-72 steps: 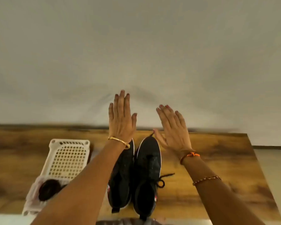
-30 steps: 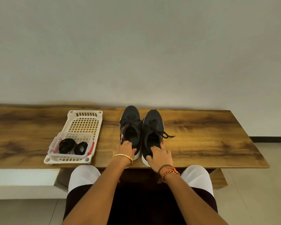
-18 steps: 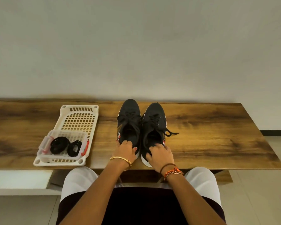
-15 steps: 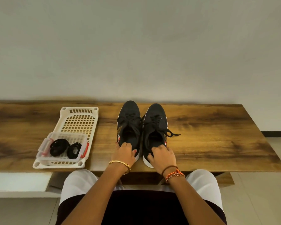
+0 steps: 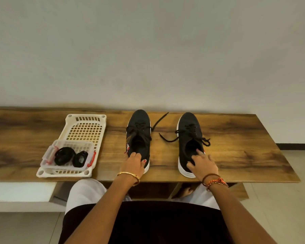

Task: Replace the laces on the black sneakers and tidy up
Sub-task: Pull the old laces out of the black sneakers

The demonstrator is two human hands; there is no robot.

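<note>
Two black sneakers with white soles stand on the wooden table (image 5: 236, 155), toes pointing to the wall. My left hand (image 5: 133, 164) grips the heel of the left sneaker (image 5: 138, 131). My right hand (image 5: 202, 164) grips the heel of the right sneaker (image 5: 190, 134), with fingers inside the collar. Both shoes are laced in black; loose lace ends (image 5: 159, 120) trail on the table between them. Two coiled black laces (image 5: 70, 156) lie in a small clear container (image 5: 69, 155).
The clear container sits at the near end of a white perforated tray (image 5: 85, 127) on the table's left part. A plain wall runs behind the table. My knees in white are under the table's front edge; tiled floor lies to the right.
The sneakers stood side by side touching; now the right sneaker has slid to the right with my right hand, leaving a wide gap. The left sneaker and my left hand stayed in place.
</note>
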